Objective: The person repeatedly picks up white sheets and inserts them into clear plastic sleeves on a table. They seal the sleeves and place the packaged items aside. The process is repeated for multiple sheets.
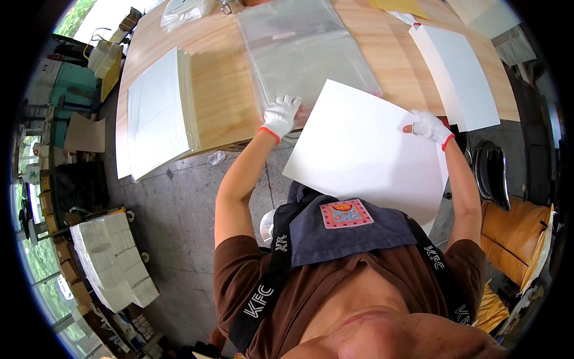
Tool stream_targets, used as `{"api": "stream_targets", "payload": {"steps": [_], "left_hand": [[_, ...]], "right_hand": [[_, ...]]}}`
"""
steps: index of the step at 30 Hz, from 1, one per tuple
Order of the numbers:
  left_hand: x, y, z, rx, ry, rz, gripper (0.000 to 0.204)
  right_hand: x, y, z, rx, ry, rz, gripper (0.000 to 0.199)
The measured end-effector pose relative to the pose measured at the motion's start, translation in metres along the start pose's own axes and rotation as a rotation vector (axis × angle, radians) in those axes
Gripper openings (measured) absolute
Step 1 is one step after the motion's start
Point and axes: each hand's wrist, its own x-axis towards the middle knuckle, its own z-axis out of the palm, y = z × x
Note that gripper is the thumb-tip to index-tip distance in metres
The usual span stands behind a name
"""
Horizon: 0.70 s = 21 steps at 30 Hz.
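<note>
Wooden table (224,90): white sheet stacks (156,113) (463,72) left and right, clear plastic bags (302,51) centre.

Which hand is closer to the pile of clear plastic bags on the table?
Left. The left hand rests on the clear plastic bags' near edge; the right hand holds the white sheet farther right.

— What packaging lies on the table?
— A stack of clear plastic sleeves (302,51) at its middle, and a crumpled clear bag (182,11) at the far edge.

— And off the table?
— Brown cartons (60,263) line the floor at left, beside white wrapped bundles (113,263). A square pink-and-orange label (345,213) sits on the dark blue apron.
</note>
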Motion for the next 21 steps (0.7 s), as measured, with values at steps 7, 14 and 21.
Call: {"api": "stream_targets", "payload": {"steps": [7,14,21], "left_hand": [[0.025,-0.014,0.008,-0.258,0.007,-0.150,0.016],[0.038,0.004,-0.004,-0.543,0.287,-0.240,0.017],[-0.037,0.003,0.021,-0.104,0.471,-0.243,0.027]], "right_hand": [[0.000,-0.010,0.004,0.013,0.010,-0.023,0.049],[0.005,-0.037,-0.007,-0.082,-0.115,-0.034,0.053],[0.017,0.005,0.009,-0.039,-0.052,0.028,0.047]]}}
